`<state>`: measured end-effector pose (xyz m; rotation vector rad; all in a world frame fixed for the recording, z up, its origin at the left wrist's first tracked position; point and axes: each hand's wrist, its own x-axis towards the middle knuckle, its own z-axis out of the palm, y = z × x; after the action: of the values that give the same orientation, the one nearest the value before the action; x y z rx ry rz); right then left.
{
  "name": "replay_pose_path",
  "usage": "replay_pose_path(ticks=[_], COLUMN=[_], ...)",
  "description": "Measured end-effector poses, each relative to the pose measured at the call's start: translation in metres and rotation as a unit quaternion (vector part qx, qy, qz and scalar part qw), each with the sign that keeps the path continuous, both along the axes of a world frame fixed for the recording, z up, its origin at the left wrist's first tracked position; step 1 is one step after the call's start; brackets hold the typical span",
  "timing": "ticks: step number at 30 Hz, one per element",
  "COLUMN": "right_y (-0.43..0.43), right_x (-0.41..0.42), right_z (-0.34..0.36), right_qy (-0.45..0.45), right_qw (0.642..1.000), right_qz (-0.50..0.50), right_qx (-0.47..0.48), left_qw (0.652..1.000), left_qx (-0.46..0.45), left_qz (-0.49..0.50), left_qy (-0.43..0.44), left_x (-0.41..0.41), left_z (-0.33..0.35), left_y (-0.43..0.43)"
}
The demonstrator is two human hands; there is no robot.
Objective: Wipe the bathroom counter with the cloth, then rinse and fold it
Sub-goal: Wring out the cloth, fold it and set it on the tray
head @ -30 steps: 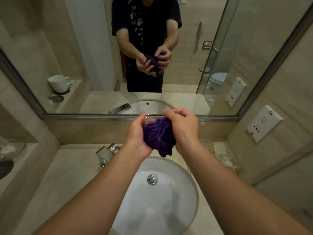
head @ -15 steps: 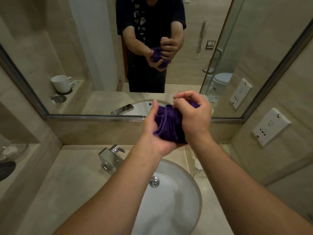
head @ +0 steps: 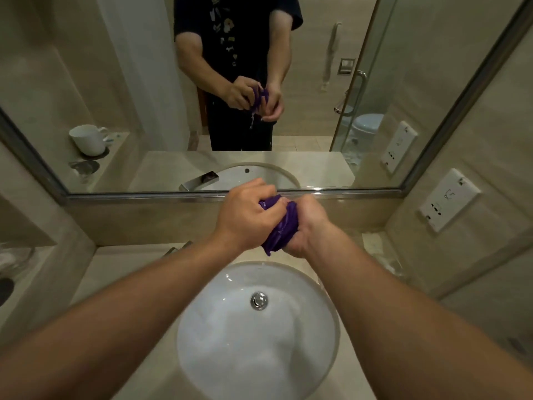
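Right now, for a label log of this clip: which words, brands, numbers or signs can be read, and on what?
No text can be read.
On the shirt in the mirror: small printed motifs, too blurred to read.
On the wall socket plate: faint marks, too small to read.
On the purple cloth: no text shows.

— What does the cloth (head: 281,226) look like?
— It is purple, wet and all bunched up. The left hand (head: 248,219) and right hand (head: 307,230) squeeze it, up above the sink (head: 331,295)
— And the counter (head: 115,272)?
— Pale stone, all around the sink
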<state>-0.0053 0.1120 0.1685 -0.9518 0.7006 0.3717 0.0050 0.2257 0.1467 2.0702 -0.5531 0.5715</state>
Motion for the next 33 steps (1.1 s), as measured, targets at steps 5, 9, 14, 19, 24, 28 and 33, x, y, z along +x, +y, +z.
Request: replay_pose_path(ticks=[5, 9, 14, 19, 24, 28, 33], right_y=[0.009, 0.019, 0.027, 0.03, 0.033, 0.036, 0.034], right_x=[-0.009, -0.002, 0.002, 0.0, 0.0, -0.003, -0.005], right_z=[-0.003, -0.019, -0.018, -0.023, -0.011, -0.008, -0.016], right_qy=[0.03, 0.06, 0.06, 0.077, 0.096, 0.105, 0.068], right_qw=[0.999, 0.997, 0.996, 0.996, 0.993, 0.991, 0.995], right_qz=[0.039, 0.032, 0.024, -0.007, -0.059, -0.076, -0.074], right_qx=[-0.003, -0.023, -0.057, -0.054, -0.045, -0.03, 0.021], left_qw=[0.987, 0.978, 0.972, 0.955, 0.924, 0.921, 0.938], left_qx=[0.131, 0.183, 0.213, 0.288, 0.38, 0.388, 0.347], left_qz=[-0.082, -0.096, -0.096, -0.068, 0.01, 0.025, 0.03], left_qy=[-0.034, -0.029, -0.026, -0.01, -0.046, -0.035, -0.004], left_x=[0.007, 0.007, 0.007, 0.0, 0.0, -0.002, -0.002], left_z=[0.004, -0.001, 0.005, 0.008, 0.022, 0.024, 0.023], left_y=[0.018, 0.026, 0.033, 0.031, 0.02, 0.019, 0.025])
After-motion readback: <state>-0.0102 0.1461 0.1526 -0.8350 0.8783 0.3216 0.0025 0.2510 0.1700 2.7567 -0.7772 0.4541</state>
